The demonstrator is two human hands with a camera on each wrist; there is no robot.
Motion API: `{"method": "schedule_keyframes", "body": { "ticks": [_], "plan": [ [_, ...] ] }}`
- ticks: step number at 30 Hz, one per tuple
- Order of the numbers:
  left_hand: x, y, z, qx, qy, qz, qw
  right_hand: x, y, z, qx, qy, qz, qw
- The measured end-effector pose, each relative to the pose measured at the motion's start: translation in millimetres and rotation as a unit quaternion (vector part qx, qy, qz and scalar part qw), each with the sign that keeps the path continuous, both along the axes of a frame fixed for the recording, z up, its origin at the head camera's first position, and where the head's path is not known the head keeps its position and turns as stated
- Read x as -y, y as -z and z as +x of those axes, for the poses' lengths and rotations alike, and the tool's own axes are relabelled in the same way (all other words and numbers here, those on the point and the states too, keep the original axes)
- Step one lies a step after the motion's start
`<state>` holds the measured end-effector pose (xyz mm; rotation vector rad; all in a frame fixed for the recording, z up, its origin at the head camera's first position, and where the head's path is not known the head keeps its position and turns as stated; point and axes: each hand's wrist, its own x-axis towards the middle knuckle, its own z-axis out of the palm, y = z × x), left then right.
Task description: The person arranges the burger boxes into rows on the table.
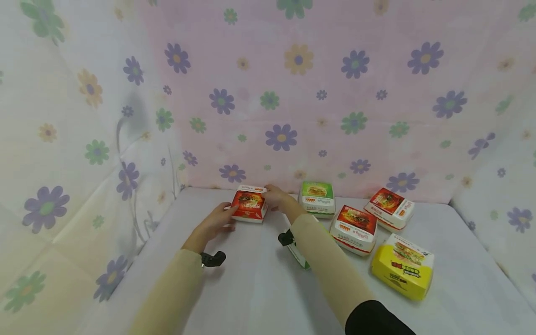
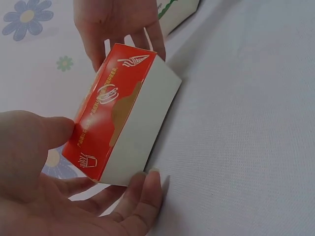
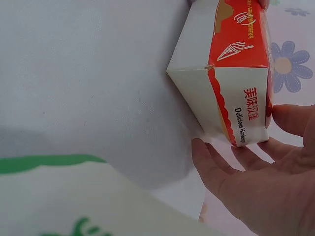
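Note:
A red and white burger box (image 1: 250, 204) rests on the far part of the white table, between both hands. My left hand (image 1: 214, 222) holds its left end; in the left wrist view the thumb lies on the red side of the box (image 2: 106, 115) and the fingers curl along its lower end. At the opposite end, my right hand (image 1: 281, 201) grips it. The right wrist view shows that thumb at the top edge and the fingers (image 3: 211, 164) around the white end printed "Delicious Hamburger".
Right of the hands stand a green burger box (image 1: 317, 200), two red ones (image 1: 355, 229) (image 1: 389, 209) and a yellow one (image 1: 403, 266). Another green-edged box (image 1: 298, 252) is partly hidden under my right forearm. Flowered cloth (image 1: 280, 93) encloses the table's back and sides.

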<state>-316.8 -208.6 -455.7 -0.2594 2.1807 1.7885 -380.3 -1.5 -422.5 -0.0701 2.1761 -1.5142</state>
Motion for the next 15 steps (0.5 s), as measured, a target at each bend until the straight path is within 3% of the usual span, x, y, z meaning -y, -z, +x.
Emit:
{"method": "schedule_keyframes", "body": {
  "ticks": [6, 15],
  "plan": [
    [-1, 1.9, -2.4, 0.002, 0.000, 0.015, 0.9999, 0, 3.1, 1.2, -0.020, 0.008, 0.011, 1.000],
    [1, 3.8, -13.2, -0.006, -0.002, 0.021, 0.9998, -6, -5.9, 9.6, -0.013, 0.035, 0.027, 0.999]
  ]
}}
